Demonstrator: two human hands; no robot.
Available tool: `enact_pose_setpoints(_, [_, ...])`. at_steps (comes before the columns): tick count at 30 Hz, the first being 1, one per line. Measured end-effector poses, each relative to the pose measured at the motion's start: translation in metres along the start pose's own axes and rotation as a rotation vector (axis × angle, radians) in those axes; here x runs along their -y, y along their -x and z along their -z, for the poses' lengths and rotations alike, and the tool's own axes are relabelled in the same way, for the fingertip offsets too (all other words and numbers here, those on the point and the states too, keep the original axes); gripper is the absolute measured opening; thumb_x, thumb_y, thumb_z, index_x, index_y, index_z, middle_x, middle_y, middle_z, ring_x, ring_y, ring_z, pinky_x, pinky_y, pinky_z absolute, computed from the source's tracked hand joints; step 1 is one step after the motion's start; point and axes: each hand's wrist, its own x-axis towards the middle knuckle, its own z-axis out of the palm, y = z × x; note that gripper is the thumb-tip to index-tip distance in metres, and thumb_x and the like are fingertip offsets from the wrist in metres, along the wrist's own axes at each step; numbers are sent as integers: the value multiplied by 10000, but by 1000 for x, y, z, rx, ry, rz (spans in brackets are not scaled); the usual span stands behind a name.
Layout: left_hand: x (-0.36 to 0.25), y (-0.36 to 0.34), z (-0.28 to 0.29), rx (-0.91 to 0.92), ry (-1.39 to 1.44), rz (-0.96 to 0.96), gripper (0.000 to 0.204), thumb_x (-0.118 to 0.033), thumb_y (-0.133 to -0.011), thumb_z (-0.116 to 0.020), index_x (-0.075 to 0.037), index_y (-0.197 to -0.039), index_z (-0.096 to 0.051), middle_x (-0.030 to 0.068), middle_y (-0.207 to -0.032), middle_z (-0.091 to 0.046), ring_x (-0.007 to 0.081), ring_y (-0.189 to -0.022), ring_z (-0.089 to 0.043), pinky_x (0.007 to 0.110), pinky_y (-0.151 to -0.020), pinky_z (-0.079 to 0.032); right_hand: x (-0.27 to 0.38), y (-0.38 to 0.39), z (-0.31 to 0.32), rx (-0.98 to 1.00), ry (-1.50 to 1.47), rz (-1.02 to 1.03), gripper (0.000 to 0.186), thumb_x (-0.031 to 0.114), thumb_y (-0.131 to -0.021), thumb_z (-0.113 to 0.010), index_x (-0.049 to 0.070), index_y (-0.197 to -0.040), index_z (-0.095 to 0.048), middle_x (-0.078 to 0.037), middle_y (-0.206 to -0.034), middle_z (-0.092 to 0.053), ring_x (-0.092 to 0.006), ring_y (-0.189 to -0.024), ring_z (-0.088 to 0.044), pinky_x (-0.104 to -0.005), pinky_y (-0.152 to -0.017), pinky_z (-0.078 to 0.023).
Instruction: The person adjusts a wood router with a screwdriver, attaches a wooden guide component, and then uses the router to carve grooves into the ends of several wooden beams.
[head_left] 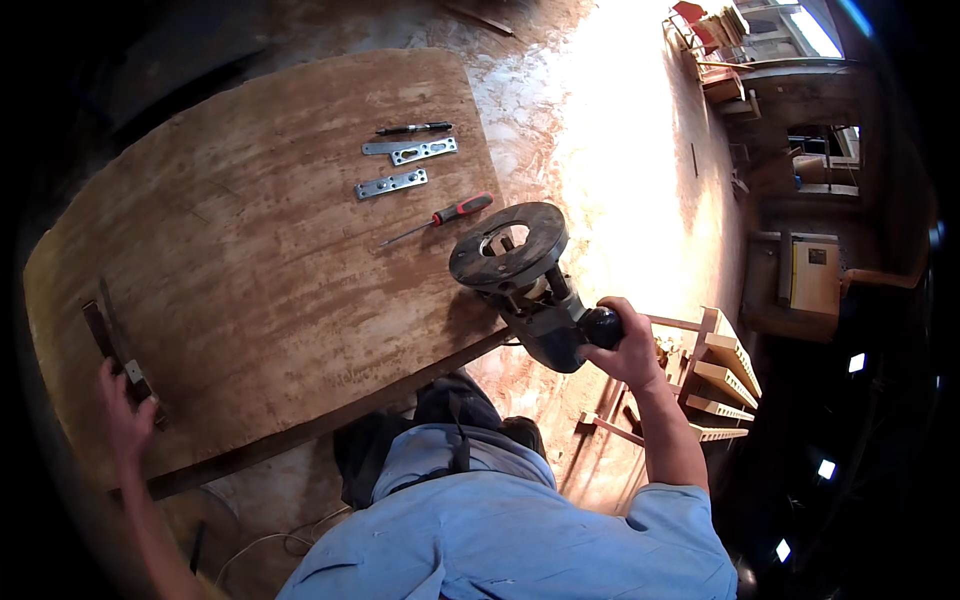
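My right hand (628, 345) grips a plunge router (540, 315) by its black round knob, over the near right corner of the wooden tabletop (260, 270). The router's round dark base (545, 232) with its central hole is tipped up and faces away from me. My left hand (128, 420) is at the table's left side, thumb and fingers apart, beside a long dark bar (103, 330) with a small pale metal piece on it. Whether the fingers touch the bar, I cannot tell. A screwdriver (462, 208) with a red and black handle lies just beyond the router.
Slotted metal connector plates (424, 151), another metal plate (391, 184) and a dark pen (414, 128) lie at the far right of the tabletop. On the floor to the right stands a wooden frame with slats (722, 380). A cable (285, 535) runs along the floor below the table.
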Motion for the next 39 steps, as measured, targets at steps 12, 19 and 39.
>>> enact_pose_setpoints(12, [-189,103,21,97,1498,153,532,-343,-926,-593,2,-1318,-490,95,-1220,-589,194,-1111,-575,338,-935,-488,11,-32,10,147,-149,59,562,308,-659,-869,38,-1072,-600,-163,-828,-687,-315,-771,-704,-377,-674,-562])
enact_pose_setpoints(19, [-335,119,17,129,1166,55,1016,-669,-653,-764,0,-1346,-441,203,-1414,-434,285,-1237,-508,356,-957,-490,1,-43,25,300,-202,137,610,302,-680,-849,7,-1139,-576,-183,-911,-694,-336,-860,-696,-386,-746,-552])
enact_pose_setpoints(39, [-471,75,4,223,1007,106,982,-448,-565,-716,91,-1346,-464,196,-1183,-596,241,-1091,-595,308,-901,-475,-14,-48,32,313,-231,232,496,345,-722,-810,37,-994,-533,-153,-759,-670,-366,-765,-671,-446,-641,-523])
